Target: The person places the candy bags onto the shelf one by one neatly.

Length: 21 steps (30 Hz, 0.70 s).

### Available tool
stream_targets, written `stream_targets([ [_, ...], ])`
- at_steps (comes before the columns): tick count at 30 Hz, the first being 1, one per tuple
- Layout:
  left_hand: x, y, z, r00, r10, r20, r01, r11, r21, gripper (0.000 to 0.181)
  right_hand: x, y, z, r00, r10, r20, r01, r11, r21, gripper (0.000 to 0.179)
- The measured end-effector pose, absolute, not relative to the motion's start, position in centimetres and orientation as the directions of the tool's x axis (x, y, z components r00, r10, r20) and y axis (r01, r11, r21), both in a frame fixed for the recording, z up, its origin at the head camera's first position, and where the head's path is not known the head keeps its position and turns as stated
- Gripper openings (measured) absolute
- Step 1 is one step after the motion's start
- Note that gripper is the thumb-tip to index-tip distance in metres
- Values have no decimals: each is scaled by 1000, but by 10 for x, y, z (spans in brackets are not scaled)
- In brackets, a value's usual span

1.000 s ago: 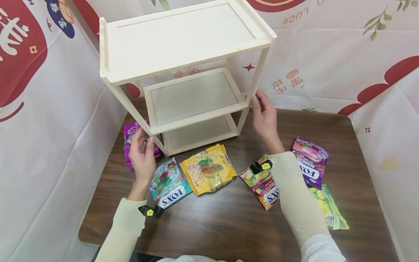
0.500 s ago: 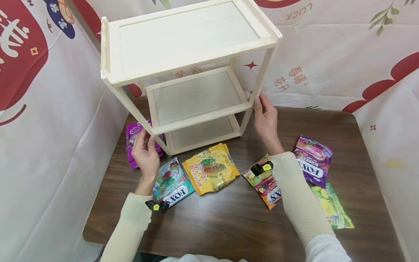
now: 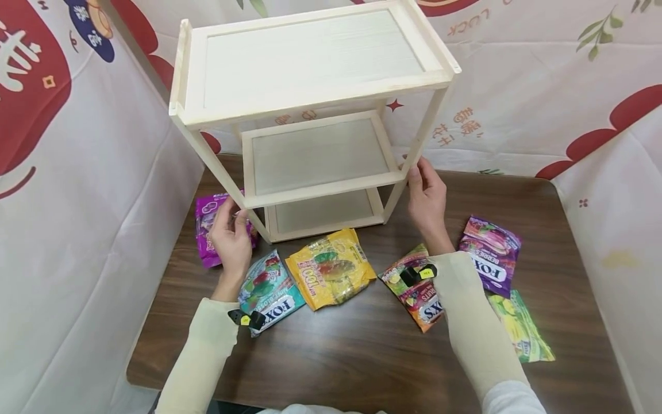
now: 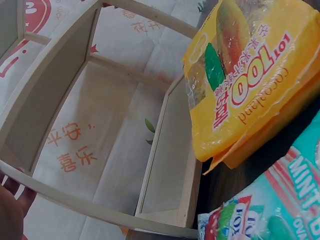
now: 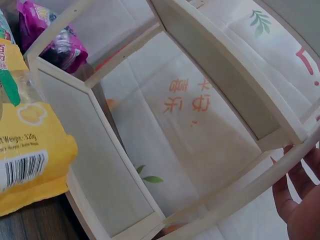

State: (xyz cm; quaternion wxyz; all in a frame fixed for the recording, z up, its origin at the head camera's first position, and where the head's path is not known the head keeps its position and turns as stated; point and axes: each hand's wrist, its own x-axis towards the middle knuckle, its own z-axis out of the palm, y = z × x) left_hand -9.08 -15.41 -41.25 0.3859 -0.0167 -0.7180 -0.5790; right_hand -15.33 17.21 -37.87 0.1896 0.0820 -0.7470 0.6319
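Shifted slightly rightward since a second ago, the shelf now sets its right front corner nearer the person; both grips are further over with it, while the bags lie much as they did. Left grip and right grip each hold a front post, near the middle tier. Fingers of the right grip pass partly out of sight behind its post.

Behind the left grip, the magenta bag is half covered. Nearer the person, the left strap overlaps the teal bag. Below the right grip, the right strap and sleeve cover parts of the orange bag; further right, the green bag is partly hidden by sleeve and violet bag. The yellow bag lies between the grips, nearer the person.

Both wrist views crop their grip at the edge, yet show orange lettering on the cloth through the shelf, blocked from the head view. Only the right wrist view shows the yellow bag's barcode large.

Upright on the table, the shelf runs its long axis from grip to grip, right end further away, open front toward the person.
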Motion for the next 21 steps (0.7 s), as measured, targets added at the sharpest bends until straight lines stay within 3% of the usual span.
stream_targets([
  [6,-99,-150,-412,-727,-383,569,476,317,821,28,-147,184,-381,-929,142,340,-310,199,-930,36],
  [21,-119,-143,-407,-756,-292,585,502,315,805,25,-139,200,-388,-868,172,467,-422,243,-874,36],
])
